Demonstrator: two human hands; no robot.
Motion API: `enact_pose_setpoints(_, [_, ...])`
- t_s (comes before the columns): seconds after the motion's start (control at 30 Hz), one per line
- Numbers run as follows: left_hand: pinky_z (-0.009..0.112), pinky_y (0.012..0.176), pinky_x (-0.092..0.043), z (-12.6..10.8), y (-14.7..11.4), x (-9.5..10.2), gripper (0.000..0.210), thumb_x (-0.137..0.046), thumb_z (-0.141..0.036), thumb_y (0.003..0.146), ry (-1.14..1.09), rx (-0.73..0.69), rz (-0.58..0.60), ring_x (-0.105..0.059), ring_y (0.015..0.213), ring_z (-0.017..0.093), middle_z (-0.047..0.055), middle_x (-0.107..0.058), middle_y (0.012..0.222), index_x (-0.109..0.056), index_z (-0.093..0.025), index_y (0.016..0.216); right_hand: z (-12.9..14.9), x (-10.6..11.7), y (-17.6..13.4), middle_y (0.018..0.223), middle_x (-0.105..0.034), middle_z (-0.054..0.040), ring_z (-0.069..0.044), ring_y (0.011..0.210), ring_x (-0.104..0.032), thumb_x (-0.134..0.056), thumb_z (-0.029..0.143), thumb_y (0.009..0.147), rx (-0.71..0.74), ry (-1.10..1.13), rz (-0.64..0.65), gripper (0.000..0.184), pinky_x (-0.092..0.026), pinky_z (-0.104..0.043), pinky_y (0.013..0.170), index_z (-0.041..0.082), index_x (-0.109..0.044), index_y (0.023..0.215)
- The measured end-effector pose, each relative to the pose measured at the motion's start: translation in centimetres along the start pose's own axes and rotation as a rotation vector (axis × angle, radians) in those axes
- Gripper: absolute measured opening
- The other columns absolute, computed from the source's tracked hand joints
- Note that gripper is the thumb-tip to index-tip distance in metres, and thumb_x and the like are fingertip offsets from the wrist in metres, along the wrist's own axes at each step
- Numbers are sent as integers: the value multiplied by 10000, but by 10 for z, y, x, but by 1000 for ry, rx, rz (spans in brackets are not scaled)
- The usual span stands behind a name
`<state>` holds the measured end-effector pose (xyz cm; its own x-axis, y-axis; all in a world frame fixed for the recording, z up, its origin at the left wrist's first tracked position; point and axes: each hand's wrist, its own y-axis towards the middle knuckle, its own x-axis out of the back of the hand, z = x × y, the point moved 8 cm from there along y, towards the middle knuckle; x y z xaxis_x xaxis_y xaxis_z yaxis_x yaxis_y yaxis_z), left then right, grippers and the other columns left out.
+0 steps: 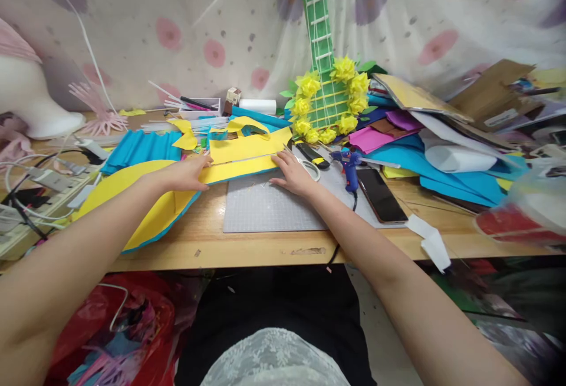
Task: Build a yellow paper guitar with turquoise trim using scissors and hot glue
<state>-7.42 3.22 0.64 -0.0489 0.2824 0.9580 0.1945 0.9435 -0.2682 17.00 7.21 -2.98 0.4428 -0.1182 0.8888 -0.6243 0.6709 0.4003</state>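
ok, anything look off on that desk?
Two things. At right, a white paper strip pokes past the front edge of the desk, so it might slip off. That edge also has a rough, scraped-looking patch, unlike the smoother wood around it. Left hand, right hand and yellow sheet: nothing odd.

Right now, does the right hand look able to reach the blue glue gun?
Probably yes: the glue gun lies near the right hand, nothing tall between, though that hand touches a yellow sheet.
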Motion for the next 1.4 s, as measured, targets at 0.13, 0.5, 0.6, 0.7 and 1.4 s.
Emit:
enact_pose_setpoints(0.13, [329,942,-399,-4,0,15,814,-594,-369,643,48,79,-104,-480,1210,291,119,-492,1344,-299,-162,1373,-1,29,-20,1324,-467,-167,-296,1261,-395,-529,435,839,-49,6,-163,520,-342,-491,1014,177,-475,1288])
enact_pose_setpoints(0.5, [382,861,-432,-29,2,36,741,-628,-409,668,-86,186,-443,-546,1103,324,100,-578,1224,-359,-212,1330,-94,104,-132,660,-526,-48,-199,713,-506,-467,481,827,-689,-117,-478,349,-419,-347,708,217,-442,600])
enact_pose_setpoints(0.6, [399,862,-434,-43,13,38,731,-630,-399,668,-119,209,-491,-548,1089,332,115,-579,1207,-372,-195,1322,-118,104,-140,817,-574,-93,-244,864,-518,-585,504,725,-816,-152,-532,317,-411,-406,813,202,-491,712])
enact_pose_setpoints(0.7, [407,855,-438,-58,28,34,698,-623,-380,674,-137,211,-499,-558,1063,337,134,-592,1166,-393,-176,1302,-140,91,-130,933,-610,-145,-287,964,-538,-661,469,654,-924,-85,-424,368,-409,-434,850,159,-556,823])
enact_pose_setpoints(1.4, [384,1044,-296,-55,15,-4,785,-594,-601,643,-92,-236,-196,-366,1280,292,102,-412,1383,-417,-206,1298,-59,32,-60,648,-594,-5,-74,507,-519,-734,511,613,-734,1318,-49,387,-358,-174,383,161,-593,697])
